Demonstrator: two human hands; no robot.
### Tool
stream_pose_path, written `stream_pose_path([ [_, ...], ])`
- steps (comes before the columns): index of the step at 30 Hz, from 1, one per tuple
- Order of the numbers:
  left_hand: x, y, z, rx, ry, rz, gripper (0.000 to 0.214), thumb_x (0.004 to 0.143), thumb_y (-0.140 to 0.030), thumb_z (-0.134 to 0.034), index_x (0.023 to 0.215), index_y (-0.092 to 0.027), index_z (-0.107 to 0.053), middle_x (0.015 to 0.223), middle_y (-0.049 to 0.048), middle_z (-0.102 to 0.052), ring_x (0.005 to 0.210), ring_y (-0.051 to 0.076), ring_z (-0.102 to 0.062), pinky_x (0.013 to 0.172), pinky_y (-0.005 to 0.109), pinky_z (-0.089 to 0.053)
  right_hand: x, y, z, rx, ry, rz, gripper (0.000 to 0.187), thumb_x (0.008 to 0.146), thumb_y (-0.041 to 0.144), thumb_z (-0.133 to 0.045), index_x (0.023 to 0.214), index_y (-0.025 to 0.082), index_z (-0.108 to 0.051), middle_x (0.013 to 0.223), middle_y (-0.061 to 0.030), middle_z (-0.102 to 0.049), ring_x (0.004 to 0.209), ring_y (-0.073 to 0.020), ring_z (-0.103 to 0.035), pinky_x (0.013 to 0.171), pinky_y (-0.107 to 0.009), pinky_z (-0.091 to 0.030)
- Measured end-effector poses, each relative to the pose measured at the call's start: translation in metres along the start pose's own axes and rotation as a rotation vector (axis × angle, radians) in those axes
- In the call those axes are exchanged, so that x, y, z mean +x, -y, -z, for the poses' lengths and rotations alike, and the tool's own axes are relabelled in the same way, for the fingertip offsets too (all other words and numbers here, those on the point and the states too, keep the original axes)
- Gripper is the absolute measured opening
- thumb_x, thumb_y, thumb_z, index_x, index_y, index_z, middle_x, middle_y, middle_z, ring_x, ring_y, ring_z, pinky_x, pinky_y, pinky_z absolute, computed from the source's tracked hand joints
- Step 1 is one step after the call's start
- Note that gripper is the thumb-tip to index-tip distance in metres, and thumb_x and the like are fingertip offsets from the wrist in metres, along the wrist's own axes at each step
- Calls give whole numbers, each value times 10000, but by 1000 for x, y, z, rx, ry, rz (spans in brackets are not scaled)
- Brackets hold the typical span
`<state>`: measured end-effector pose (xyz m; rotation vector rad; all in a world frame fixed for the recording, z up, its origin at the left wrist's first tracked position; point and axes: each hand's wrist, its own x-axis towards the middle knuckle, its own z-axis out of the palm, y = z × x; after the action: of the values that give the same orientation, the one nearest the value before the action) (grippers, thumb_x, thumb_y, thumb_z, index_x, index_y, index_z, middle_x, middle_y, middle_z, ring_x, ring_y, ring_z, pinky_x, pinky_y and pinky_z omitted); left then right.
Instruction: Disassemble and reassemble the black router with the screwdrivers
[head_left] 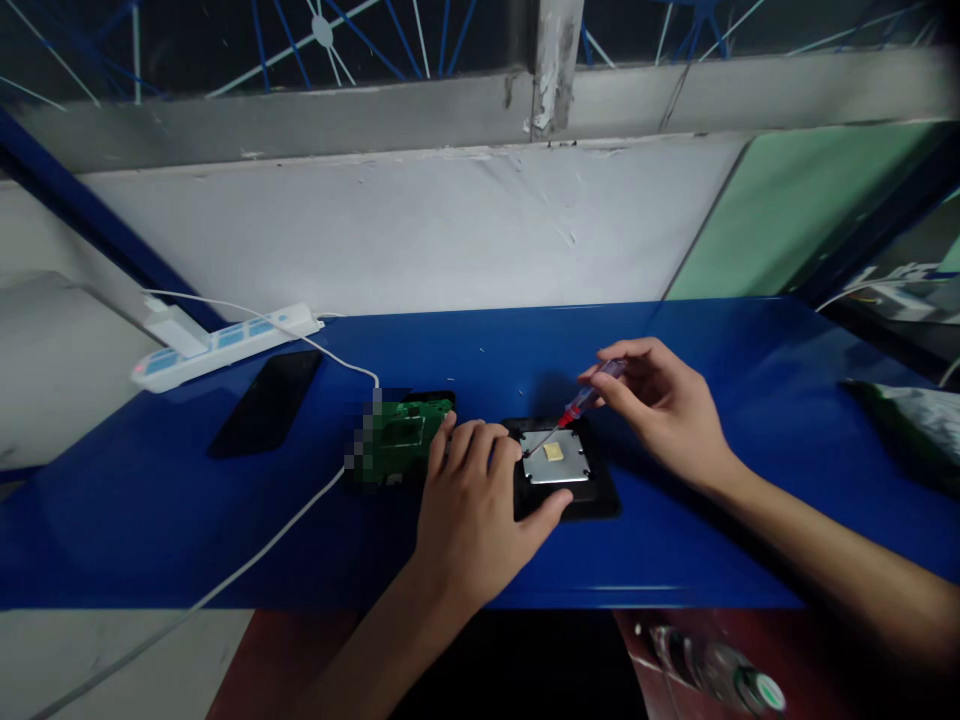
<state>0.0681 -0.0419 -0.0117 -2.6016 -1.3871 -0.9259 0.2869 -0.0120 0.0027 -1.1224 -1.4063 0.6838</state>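
My right hand [664, 410] grips a screwdriver [600, 385] with a clear purple handle and a red collar. Its thin shaft slants down to the left, and the tip meets the left side of a silver metal plate [574, 462]. That plate, bearing a small yellowish pad [553, 452], sits in a black casing [604, 495] flat on the table. Spread over the casing's left edge is my left hand [476, 485], fingers stretched out and thumb along the near side. Left of it lies a green circuit board [409, 430], its left end blurred by pixels.
A black phone [266, 405] and a white power strip [232, 343] with a plugged-in adapter lie left on the blue table [675, 560]. A white cable [262, 545] runs past the board. At right rests a dark green packet [911, 430]. Below is a plastic bottle [720, 670].
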Motion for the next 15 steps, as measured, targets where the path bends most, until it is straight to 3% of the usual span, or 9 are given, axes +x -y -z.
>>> stream_pose_path([
  [15, 0, 4, -3, -62, 34, 4, 406, 783, -419, -762, 1069, -198, -577, 1078, 85, -672, 1078, 312, -598, 1123, 589, -349, 0, 3, -1, 25, 15, -18, 273, 858, 387, -722, 1045, 225, -605, 912, -43, -735, 723, -155, -694, 669, -326, -582],
])
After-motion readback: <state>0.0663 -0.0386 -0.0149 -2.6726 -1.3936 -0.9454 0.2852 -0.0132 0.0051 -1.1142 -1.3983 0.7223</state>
